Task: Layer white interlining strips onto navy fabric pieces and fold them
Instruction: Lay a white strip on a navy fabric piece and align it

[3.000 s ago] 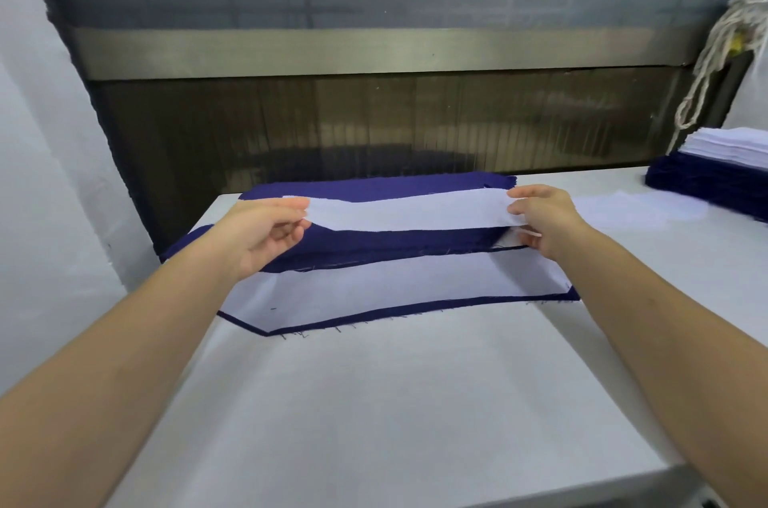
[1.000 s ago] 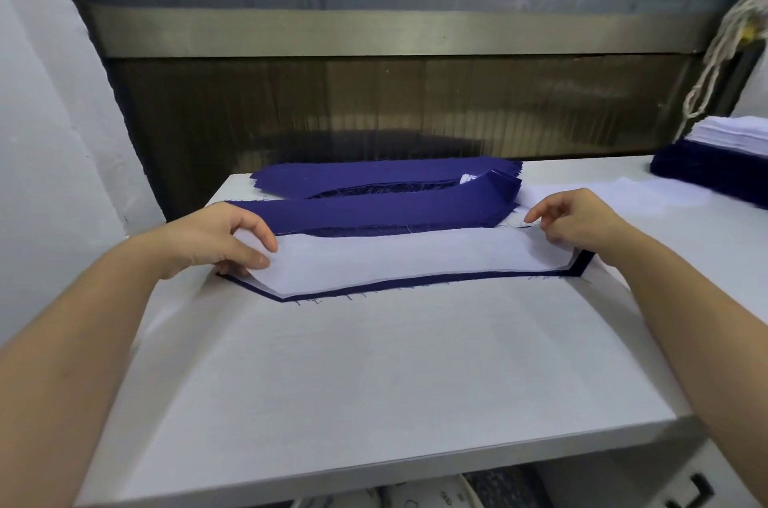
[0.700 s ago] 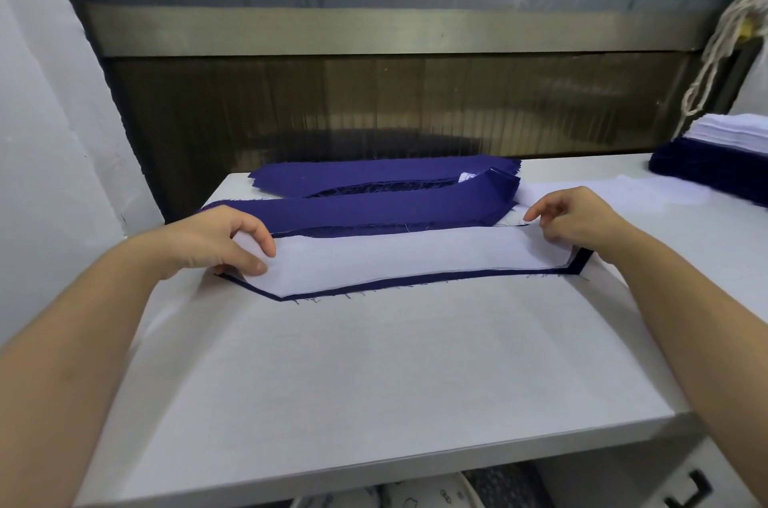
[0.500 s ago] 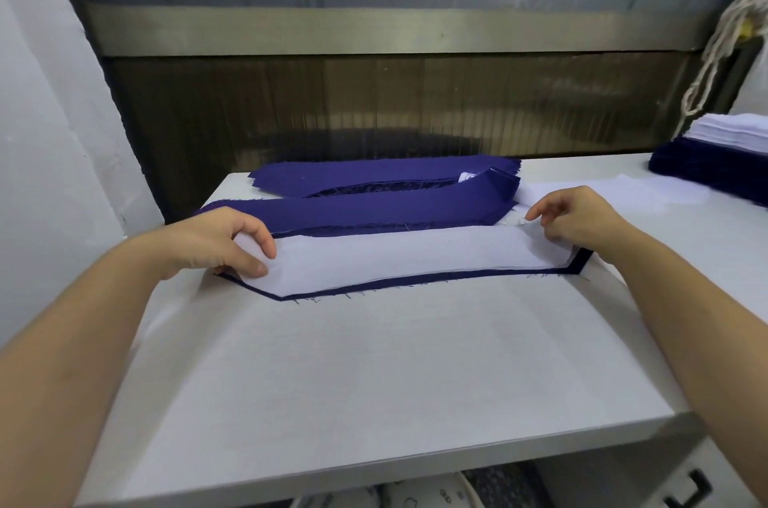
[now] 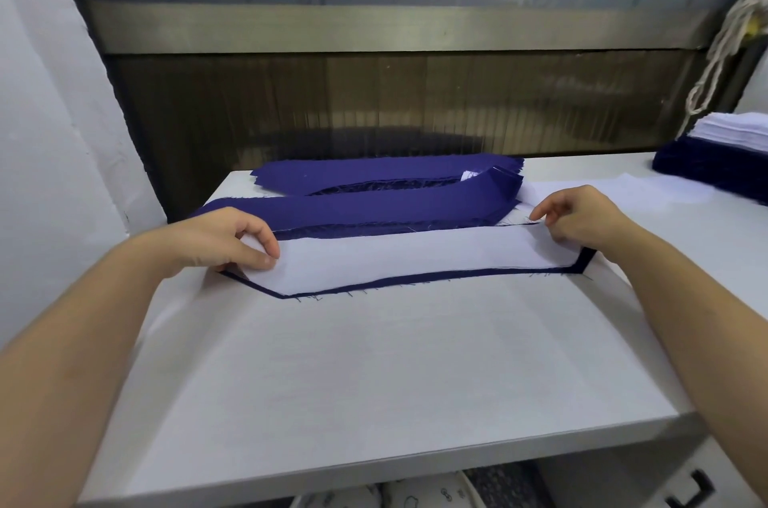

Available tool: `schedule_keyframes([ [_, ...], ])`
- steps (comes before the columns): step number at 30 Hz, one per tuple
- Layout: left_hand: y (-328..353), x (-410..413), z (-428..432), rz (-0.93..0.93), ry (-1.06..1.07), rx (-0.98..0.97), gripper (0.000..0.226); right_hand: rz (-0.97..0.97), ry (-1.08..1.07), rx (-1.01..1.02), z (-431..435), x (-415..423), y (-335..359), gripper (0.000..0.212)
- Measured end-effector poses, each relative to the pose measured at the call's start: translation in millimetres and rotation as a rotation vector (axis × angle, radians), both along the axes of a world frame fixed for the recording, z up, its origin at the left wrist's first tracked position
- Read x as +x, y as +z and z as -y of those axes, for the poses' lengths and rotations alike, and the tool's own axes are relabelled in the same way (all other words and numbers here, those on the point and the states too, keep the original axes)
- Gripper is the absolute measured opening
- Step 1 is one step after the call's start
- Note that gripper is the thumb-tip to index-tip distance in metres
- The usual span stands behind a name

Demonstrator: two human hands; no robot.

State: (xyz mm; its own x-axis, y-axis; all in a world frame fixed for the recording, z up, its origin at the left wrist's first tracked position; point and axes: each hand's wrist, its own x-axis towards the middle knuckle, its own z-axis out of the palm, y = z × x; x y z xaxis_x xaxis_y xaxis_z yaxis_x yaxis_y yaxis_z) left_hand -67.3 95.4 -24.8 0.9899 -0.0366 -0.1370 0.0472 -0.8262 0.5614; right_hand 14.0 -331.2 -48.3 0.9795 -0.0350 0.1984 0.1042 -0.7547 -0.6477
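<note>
A white interlining strip [image 5: 407, 258] lies on a navy fabric piece [image 5: 415, 281] whose dark edge shows along the strip's near side. My left hand [image 5: 224, 241] pinches the left end of the strip and fabric, thumb on top. My right hand [image 5: 582, 216] pinches the right end with curled fingers. Behind them lie folded navy pieces [image 5: 374, 208] in overlapping layers, with a bit of white showing at the right fold.
The white table [image 5: 374, 383] runs to a front edge near me. A stack of navy pieces topped with white strips [image 5: 723, 150] sits at the far right. A loose white strip [image 5: 648, 191] lies beside it. A dark machine panel [image 5: 395, 104] stands behind; a rope [image 5: 723, 50] hangs right.
Three seconds ago both hands held a folded navy piece with a white strip up; it now lies behind. Over the last second the hands stayed at the ends of the front strip.
</note>
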Motion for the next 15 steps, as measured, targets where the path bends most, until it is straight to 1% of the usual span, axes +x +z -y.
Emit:
schedule_keyframes([
  [2, 0.1, 0.2, 0.3, 0.003, -0.004, 0.009, 0.003, -0.011, -0.001, -0.009, -0.6, -0.3, 0.0, 0.038],
  [15, 0.6, -0.1, 3.2, 0.034, -0.020, 0.058, 0.009, -0.040, -0.005, -0.021, -0.9, -2.5, 1.1, 0.035],
])
